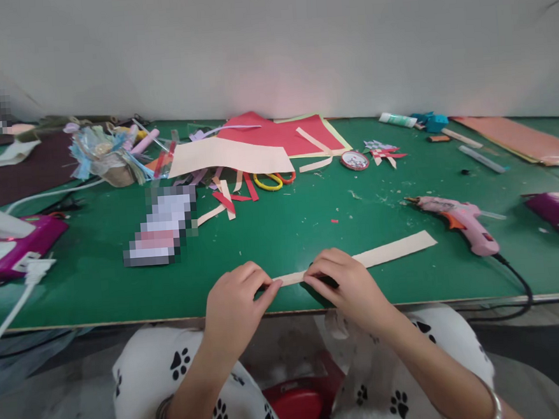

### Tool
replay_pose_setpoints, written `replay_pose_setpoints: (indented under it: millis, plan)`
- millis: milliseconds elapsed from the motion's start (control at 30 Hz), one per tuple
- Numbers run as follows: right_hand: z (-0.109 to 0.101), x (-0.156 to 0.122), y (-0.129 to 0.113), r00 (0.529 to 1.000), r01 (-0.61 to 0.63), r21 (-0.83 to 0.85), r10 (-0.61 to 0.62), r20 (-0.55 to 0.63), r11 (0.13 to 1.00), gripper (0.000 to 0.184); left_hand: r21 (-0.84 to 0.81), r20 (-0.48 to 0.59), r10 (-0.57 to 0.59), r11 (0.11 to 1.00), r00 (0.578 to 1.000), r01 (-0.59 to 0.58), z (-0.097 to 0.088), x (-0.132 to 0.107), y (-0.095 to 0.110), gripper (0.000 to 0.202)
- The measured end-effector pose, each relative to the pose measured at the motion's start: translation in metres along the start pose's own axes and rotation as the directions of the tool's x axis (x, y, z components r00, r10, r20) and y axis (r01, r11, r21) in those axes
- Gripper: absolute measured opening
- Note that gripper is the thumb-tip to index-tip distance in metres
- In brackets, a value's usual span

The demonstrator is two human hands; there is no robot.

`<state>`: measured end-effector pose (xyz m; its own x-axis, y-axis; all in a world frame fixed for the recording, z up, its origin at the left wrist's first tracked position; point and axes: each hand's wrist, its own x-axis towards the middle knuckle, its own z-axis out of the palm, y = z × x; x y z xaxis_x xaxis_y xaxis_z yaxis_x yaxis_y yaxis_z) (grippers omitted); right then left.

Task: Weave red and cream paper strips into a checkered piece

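Observation:
Near the front edge of the green table (309, 223), a long cream paper strip (397, 248) runs between both hands and out to the right. My left hand (240, 298) pinches its left end between thumb and fingers. A short stretch further right, my right hand (344, 281) also pinches the strip, which looks narrower between the hands than at its free right end. The left tip of the strip is hidden by my left fingers.
A pink glue gun (467, 222) lies at the right, its cord hanging over the edge. Behind are paper scraps, a cream sheet (230, 155), red paper (274, 133) and yellow-handled scissors (268, 183). Purple power strips (28, 246) flank the table; a blurred-out phone (161, 227) lies left.

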<state>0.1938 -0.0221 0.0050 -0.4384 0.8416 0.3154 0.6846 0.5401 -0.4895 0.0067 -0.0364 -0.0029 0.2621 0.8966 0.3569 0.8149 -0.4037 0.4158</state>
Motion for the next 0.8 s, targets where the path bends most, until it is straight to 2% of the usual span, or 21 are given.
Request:
replay_pose_setpoints:
  millis: [400, 567, 800]
  plan:
    - [0.0021, 0.0006, -0.0008, 0.997, -0.082, -0.116, 0.080, -0.017, 0.990, 0.017, 0.095, -0.066, -0.050, 0.994, 0.997, 0.056, 0.0039, -0.0028, 0.0020, 0.032]
    - [0.0041, 0.0005, -0.0001, 0.995, -0.089, -0.162, 0.080, -0.059, 0.983, 0.017, 0.091, -0.055, -0.054, 0.994, 0.997, 0.059, 0.0033, -0.0025, 0.0036, 0.030]
    - [0.0049, 0.0011, -0.0017, 0.998, -0.054, -0.291, 0.038, -0.058, 0.955, 0.020, 0.106, -0.056, -0.085, 0.990, 0.995, 0.091, 0.0025, -0.0018, 0.0062, 0.027]
